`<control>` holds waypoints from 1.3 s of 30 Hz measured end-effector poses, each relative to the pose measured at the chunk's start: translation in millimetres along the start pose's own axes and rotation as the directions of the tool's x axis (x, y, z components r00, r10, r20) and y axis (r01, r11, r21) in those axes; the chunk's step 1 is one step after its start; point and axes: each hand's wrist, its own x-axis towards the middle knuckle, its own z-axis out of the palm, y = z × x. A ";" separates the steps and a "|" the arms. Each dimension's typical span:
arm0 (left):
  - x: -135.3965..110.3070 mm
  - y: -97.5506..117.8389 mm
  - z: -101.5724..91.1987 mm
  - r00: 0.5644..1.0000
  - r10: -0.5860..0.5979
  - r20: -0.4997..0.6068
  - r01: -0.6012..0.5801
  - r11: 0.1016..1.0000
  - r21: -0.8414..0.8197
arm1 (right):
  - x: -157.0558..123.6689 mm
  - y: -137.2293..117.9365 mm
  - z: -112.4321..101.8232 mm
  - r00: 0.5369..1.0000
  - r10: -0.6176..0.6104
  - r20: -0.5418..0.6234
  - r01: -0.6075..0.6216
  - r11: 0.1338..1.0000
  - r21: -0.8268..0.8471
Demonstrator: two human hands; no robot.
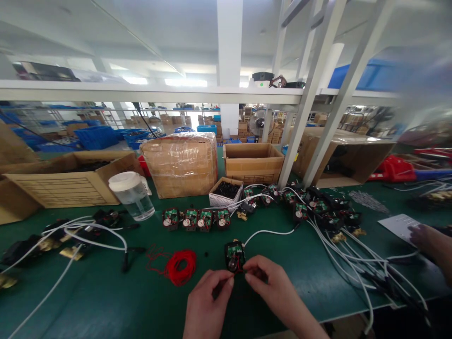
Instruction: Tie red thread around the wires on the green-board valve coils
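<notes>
In front of me lies a small black housing with a green circuit board (233,250), a round part and red wires on it. A white cable (268,231) runs from its top toward the right. My left hand (211,295) pinches at the lower edge of the housing, where thin red wire (238,269) shows. Just right of it, my right hand (265,280) has thumb and forefinger closed at the same red wires; its exact hold is too small to make out. A coil of red wire (181,267) lies to the left.
Several similar board units (197,219) stand in a row behind. A clear jug (132,197), a small box of black parts (226,192) and cardboard boxes (180,165) line the back. White-cabled units (328,214) crowd the right, near another person's hand (429,240).
</notes>
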 end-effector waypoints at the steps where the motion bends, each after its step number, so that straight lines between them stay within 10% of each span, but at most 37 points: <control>1: 2.0 1.8 -0.6 1.000 0.021 -0.008 -0.020 1.000 0.008 | 3.1 -1.9 -1.4 0.999 -0.029 -0.027 0.028 0.999 -0.032; 28: 28.7 15.0 2.2 0.984 0.102 -0.145 -0.106 0.994 -0.021 | 36.1 -14.8 5.7 0.932 -0.354 -0.075 0.290 0.854 -0.432; 39: 48.0 9.8 -3.1 0.995 -0.103 -0.015 0.099 0.979 -0.176 | 37.9 -11.7 11.6 0.887 -0.461 0.027 0.315 0.563 -0.764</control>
